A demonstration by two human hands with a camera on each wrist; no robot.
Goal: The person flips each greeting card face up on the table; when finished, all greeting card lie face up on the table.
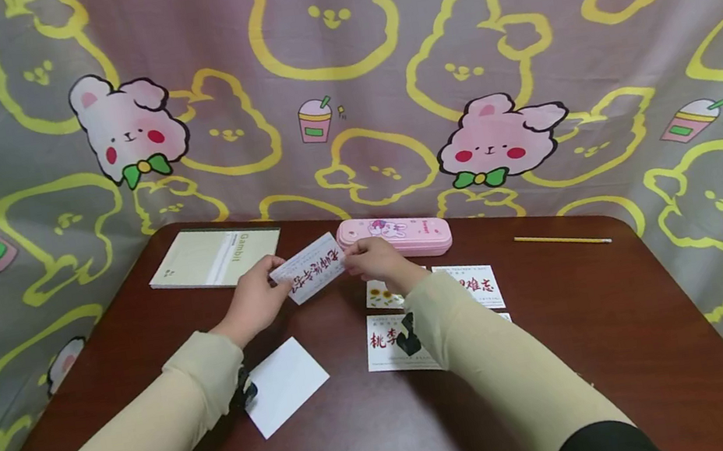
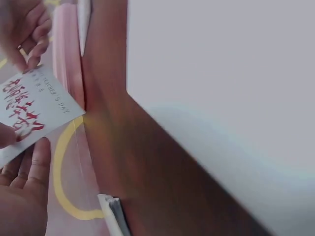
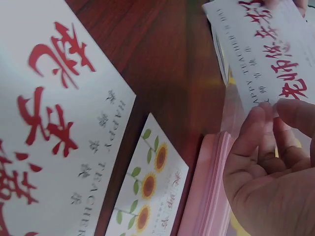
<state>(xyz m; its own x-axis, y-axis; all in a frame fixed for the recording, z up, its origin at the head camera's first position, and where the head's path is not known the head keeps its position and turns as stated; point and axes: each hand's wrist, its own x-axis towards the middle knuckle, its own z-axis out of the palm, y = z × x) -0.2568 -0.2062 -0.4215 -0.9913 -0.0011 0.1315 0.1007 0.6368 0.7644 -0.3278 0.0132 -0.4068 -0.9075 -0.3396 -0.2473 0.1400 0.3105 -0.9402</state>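
Observation:
Between both hands, above the table, is a greeting card (image 1: 310, 269) with red brush characters and small "Happy Teacher's Day" print, turned upside down in the head view. My left hand (image 1: 251, 302) pinches its left end, thumb on the printed face and fingers behind, as the left wrist view shows. At the opposite end, the fingertips of my right hand (image 3: 275, 162) pinch the edge. A blank white card (image 1: 288, 387) lies below my left forearm. Under the right wrist lie a sunflower card (image 3: 147, 187) and a card with large red characters (image 3: 54, 113), partly covered by the sleeve.
Behind the hands sits a pink pencil case (image 1: 399, 235). A notebook (image 1: 213, 257) lies at the back left, and a yellow pencil (image 1: 562, 239) at the right. Another red-lettered card (image 1: 481, 285) is beside the right sleeve. A patterned curtain (image 1: 342, 102) hangs behind the brown table (image 1: 340, 450).

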